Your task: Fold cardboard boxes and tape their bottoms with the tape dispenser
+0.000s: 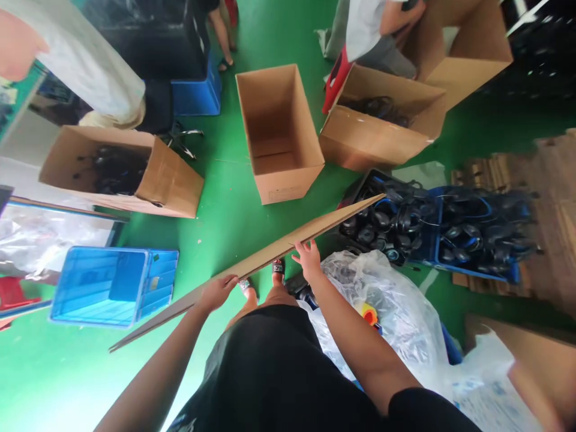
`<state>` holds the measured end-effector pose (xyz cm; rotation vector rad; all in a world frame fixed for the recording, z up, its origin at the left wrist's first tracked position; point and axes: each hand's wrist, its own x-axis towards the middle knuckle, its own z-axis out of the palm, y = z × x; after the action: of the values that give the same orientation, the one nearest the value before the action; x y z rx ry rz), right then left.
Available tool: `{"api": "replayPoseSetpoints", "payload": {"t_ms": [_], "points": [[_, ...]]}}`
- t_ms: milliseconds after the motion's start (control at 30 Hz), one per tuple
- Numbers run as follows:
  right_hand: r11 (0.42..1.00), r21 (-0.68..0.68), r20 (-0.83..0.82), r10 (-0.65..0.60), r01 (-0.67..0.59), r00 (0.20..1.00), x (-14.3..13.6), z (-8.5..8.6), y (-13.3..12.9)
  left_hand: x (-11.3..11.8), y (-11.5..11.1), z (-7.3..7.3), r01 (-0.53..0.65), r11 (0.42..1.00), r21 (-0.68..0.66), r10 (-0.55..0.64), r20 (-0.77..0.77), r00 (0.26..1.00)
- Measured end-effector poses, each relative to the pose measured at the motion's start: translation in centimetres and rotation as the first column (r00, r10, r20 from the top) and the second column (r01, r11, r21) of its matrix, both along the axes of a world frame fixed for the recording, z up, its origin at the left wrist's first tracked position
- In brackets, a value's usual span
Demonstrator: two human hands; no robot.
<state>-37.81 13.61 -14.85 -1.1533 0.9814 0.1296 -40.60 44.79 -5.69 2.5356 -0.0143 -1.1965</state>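
Note:
A long flattened cardboard box [265, 252] hangs on edge in front of my body, slanting from lower left to upper right. My left hand [218, 293] is closed on its near edge, left of the middle. Farther right, my right hand [308, 260] grips the same edge with its fingertips, some fingers spread. Just beyond the cardboard, an open cardboard box [288, 180] stands on the green floor, with nothing visible inside. The cardboard's right end reaches over a crate of dark headphones [382, 225].
A blue crate [101, 288] stands at left, below a carton [175, 180] of dark items. Another carton [373, 141] is near a seated person [366, 27]. Clear plastic bags [396, 306] lie at my right, by a blue crate of headphones [477, 270]. Another person [94, 60] is upper left.

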Motion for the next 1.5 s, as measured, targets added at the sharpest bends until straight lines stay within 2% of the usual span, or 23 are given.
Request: {"api": "replayPoseSetpoints", "payload": {"t_ms": [67,167,233,333,433,667,833,933,1067,1333,1500], "points": [[1.0,0.009,-0.041,-0.028,0.028,0.999,0.2,0.2,-0.5,1.2,0.3,-0.1,-0.001,0.999,-0.048,-0.002,-0.067,0.998],[0.998,0.052,-0.034,-0.026,0.028,0.999,0.2,0.8,-0.8,2.5,0.5,-0.1,0.066,0.994,-0.088,-0.074,-0.096,0.993],[0.998,0.054,-0.014,-0.013,0.013,1.0,0.0,1.1,-0.9,2.9,0.4,-0.1,0.134,0.991,-0.028,-0.136,-0.067,0.988],[0.998,0.049,0.01,0.029,-0.03,1.0,-0.2,1.4,-1.2,3.2,0.2,-0.2,0.225,0.965,0.136,-0.223,-0.029,0.974],[0.998,0.036,0.008,0.053,-0.053,0.999,-0.3,1.6,-1.6,3.2,0.1,-0.6,0.268,0.943,0.197,-0.273,0.0,0.962],[0.998,-0.007,-0.023,0.069,-0.069,0.997,0.1,1.8,-1.9,3.2,0.5,-1.3,0.306,0.94,0.153,-0.317,0.051,0.947],[0.989,-0.145,-0.111,0.009,-0.025,0.994,0.1,1.7,-1.6,3.9,0.0,-1.1,0.384,0.913,0.135,-0.389,0.008,0.921],[0.981,-0.194,-0.132,0.001,-0.027,0.991,0.1,1.9,-1.3,4.9,0.3,-0.8,0.362,0.913,0.191,-0.367,-0.008,0.93],[0.979,-0.194,-0.129,0.043,-0.068,0.991,-0.9,2.6,-0.5,7.5,1.8,-0.2,0.295,0.918,0.263,-0.313,0.028,0.949],[0.967,-0.201,-0.17,0.12,-0.154,0.978,-6.5,4.2,1.6,14.2,4.4,0.7,0.171,0.922,0.347,-0.222,0.114,0.968],[0.955,-0.212,-0.201,0.166,-0.208,0.965,-9.6,5.4,4.4,18.0,6.0,1.7,0.068,0.923,0.38,-0.159,0.213,0.964]]}}
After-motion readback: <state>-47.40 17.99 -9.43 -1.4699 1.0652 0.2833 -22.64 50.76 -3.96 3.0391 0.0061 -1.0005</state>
